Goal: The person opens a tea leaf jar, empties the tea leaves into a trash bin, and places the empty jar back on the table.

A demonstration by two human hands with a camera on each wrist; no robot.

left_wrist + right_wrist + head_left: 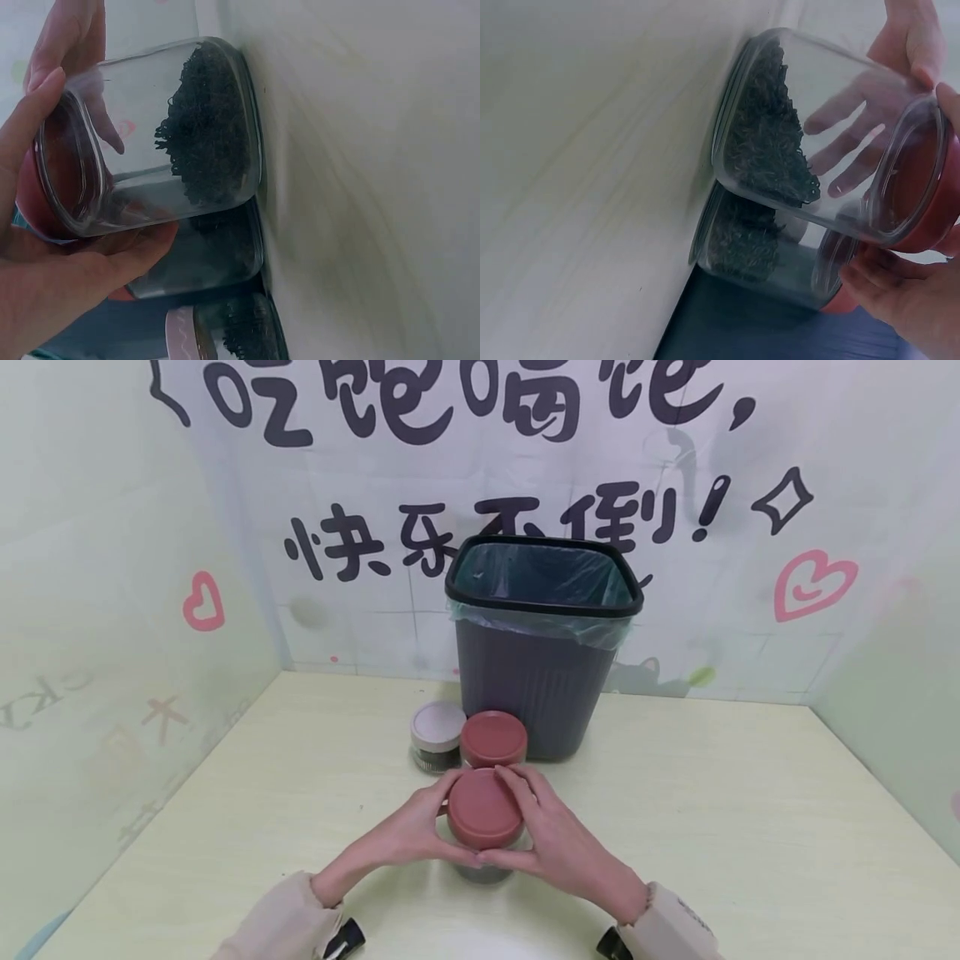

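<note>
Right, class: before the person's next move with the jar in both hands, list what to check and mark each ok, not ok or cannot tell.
1. Left hand grips the jar: ok.
2. Right hand grips the red lid: ok.
3. Jar base on the table: ok.
4. Dark contents settled at the bottom: ok.
5. Lid screwed tight: cannot tell.
6. Bin behind, liner fitted, open: ok.
</note>
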